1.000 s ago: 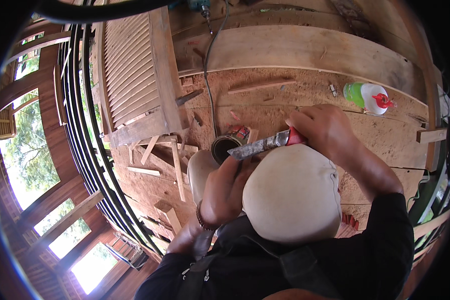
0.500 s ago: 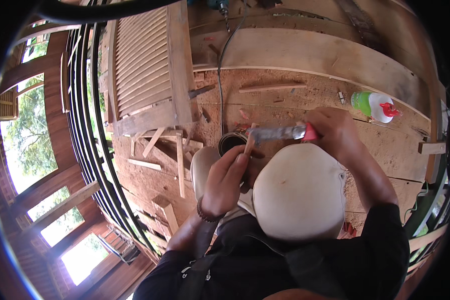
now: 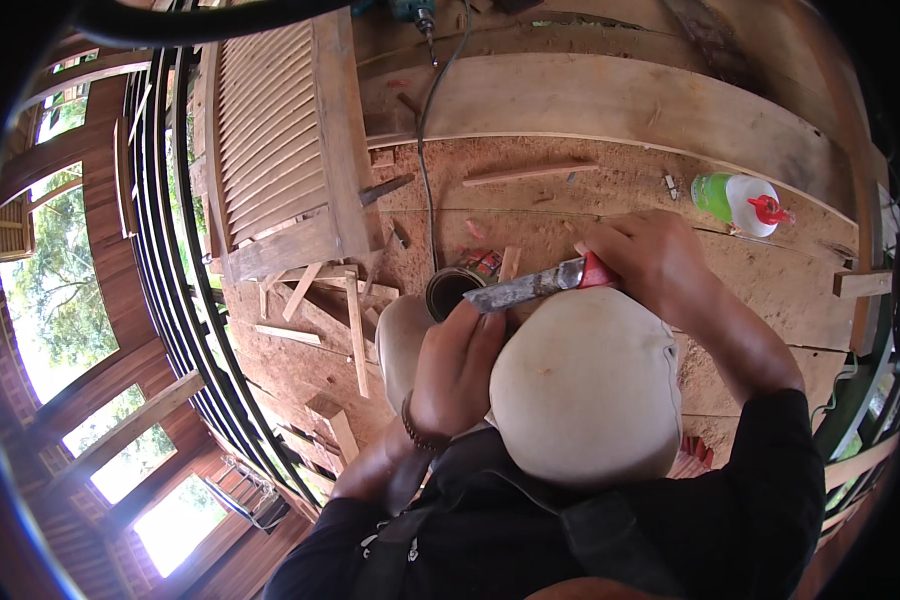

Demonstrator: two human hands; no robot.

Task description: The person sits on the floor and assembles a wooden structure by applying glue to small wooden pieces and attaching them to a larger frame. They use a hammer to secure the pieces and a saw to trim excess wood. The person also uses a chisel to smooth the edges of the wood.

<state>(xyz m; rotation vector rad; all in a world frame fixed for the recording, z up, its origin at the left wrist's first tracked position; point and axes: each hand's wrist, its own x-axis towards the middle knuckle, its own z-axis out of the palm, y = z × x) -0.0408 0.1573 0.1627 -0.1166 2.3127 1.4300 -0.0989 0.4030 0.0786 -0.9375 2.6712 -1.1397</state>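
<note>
My right hand is closed round the red handle of a knife, whose broad, stained metal blade points left over my raised knee. The blade's tip lies just above the fingers of my left hand. That hand is closed, and a small wooden strip shows past the blade, in line with its fingers. Blade and knee hide the strip's lower part and some of the left fingertips. Beyond the left hand stands a round, dark-mouthed can.
A louvred wooden panel and scattered offcuts lie to the left. Across the back runs a long plank, with a drill and its cable nearby. A green and white bottle with a red cap lies right on the dusty boards.
The blade has swung from nearly level to slanting down leftward, its tip now nearer my left fingers. My left hand has turned and sunk slightly. The view has shifted a little.
</note>
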